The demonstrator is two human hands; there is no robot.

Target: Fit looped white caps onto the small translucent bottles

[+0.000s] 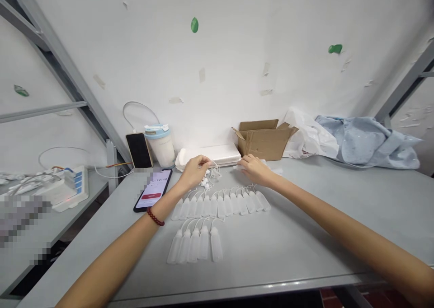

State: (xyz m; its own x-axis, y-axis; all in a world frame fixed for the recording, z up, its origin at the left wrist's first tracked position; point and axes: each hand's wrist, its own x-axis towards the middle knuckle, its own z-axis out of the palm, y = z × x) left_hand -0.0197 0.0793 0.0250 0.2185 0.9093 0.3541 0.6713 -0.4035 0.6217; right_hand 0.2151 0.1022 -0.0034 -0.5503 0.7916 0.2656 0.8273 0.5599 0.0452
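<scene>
My left hand [195, 170] is closed in a pinch over a small heap of white caps with thin tethers [210, 178] at the far middle of the grey table [305, 235]. My right hand [255, 169] is curled on a small translucent bottle [239, 166] just beside it. Nearer me lie two rows of small translucent squeeze bottles with tethered caps: a long row [222, 203] and a short row [196, 245].
A phone with a lit screen [154, 189] lies left of the hands. A second phone [139, 150] leans by a lidded cup [161, 143]. Behind are a white tray [217, 154], a cardboard box [262, 138], a plastic bag [305, 136] and blue cloth [366, 141]. A power strip [63, 188] sits left.
</scene>
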